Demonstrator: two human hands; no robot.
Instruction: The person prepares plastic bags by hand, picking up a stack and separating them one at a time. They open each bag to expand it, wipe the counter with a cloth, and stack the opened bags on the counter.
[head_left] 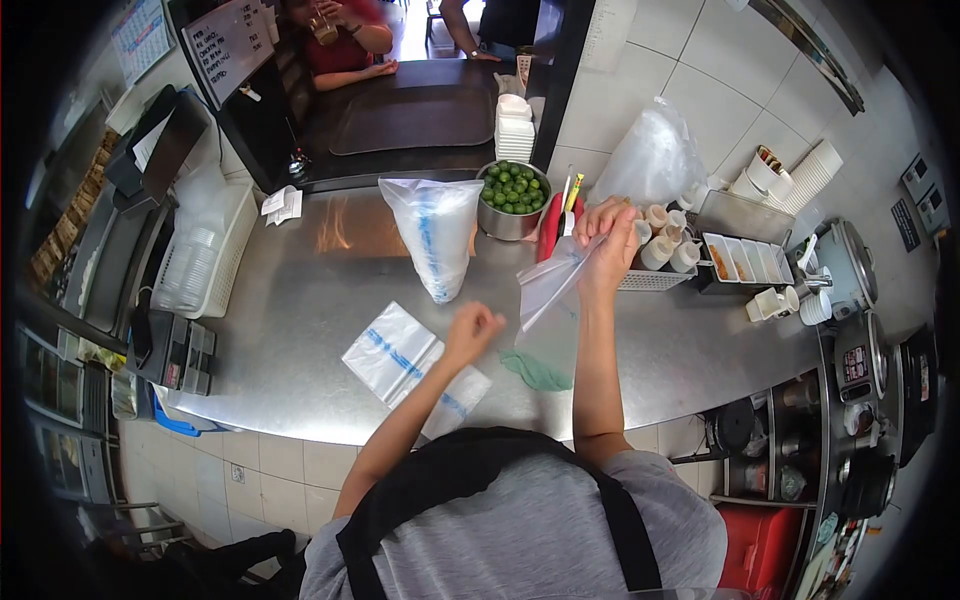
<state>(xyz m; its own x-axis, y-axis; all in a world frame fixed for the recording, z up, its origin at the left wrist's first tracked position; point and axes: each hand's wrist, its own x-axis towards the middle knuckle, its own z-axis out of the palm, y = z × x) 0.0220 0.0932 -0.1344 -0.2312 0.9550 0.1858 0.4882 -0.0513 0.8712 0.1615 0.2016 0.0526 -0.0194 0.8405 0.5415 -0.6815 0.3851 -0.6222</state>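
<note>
My right hand (608, 245) is closed around the gathered top of a clear plastic bag (550, 285), which hangs down to the left over the steel counter. My left hand (474, 332) is raised above the counter with its fingers curled in and slightly blurred; nothing shows in it. Under my left forearm lies a stack of flat plastic bags (390, 345) with blue print. Behind it stands a filled white plastic bag (430, 235), wide at the top and narrow at the bottom. A green cloth (537, 370) lies between my arms.
At the back are a metal pot of green limes (512, 190), white containers (514, 130) and a dark tray (412, 120). Sauce bottles (656, 252) in a basket and a condiment box (745, 260) stand right. A white basket (232, 245) stands left. Two people are beyond the hatch.
</note>
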